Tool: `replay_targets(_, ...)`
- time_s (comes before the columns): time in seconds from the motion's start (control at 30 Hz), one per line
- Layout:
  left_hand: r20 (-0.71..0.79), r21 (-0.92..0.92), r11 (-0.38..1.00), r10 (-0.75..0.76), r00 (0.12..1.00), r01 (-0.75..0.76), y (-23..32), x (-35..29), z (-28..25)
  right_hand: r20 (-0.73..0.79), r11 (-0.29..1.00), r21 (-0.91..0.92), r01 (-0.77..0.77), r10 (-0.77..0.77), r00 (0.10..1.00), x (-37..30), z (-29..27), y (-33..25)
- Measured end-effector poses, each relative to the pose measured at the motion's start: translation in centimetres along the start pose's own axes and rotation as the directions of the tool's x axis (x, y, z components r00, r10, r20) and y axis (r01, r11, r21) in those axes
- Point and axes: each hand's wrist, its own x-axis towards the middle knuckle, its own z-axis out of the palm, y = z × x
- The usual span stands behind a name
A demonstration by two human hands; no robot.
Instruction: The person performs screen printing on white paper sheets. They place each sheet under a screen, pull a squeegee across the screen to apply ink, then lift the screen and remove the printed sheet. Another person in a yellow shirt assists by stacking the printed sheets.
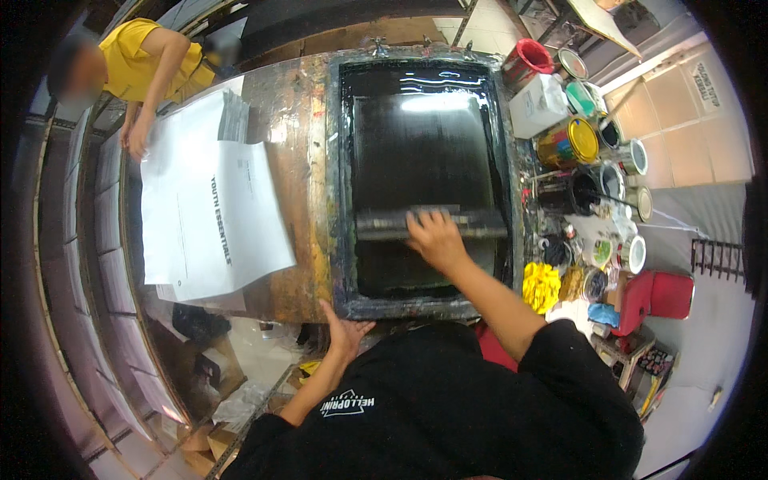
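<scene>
My right hand (436,238) is closed over a long dark squeegee (480,224), which lies crosswise on the black-inked mesh of a printing screen (424,156). Glossy ink pools along the far end of the screen. At the near left corner of the screen's frame (400,308), my left hand (346,334) has its thumb and fingers spread, next to or touching the edge; its fingertips are partly hidden. Left of the frame, a large white printed sheet (248,184) lies on a stack of paper. A co-worker's hands (136,136) are at the sheet's far left edge.
Ink cans and tubs, among them a yellow-lidded can (568,142) and a red tub (528,60), crowd the right side. A yellow cloth (542,288) and a red chair (656,296) are nearer. Racks of paper (116,272) line the left. The wooden table (296,160) is ink-stained.
</scene>
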Motion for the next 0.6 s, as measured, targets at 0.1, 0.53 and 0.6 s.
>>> replay_targets(0.1,-0.041,-0.019,1.000,-0.024,0.999,0.024,0.1,0.5,-0.4,-0.011,0.997,-0.055,-0.047,0.047,0.999,10.6,2.1,6.9)
replay_targets(0.53,-0.062,0.092,0.982,0.173,0.983,-0.167,-0.1,-4.2,0.3,-0.053,0.999,-0.045,0.020,-0.022,0.998,23.0,0.7,15.8)
replay_targets(0.6,0.049,0.095,0.974,0.203,0.978,-0.207,-0.1,-4.9,0.1,-0.024,0.998,-0.063,0.017,-0.018,1.000,17.4,-0.6,12.0)
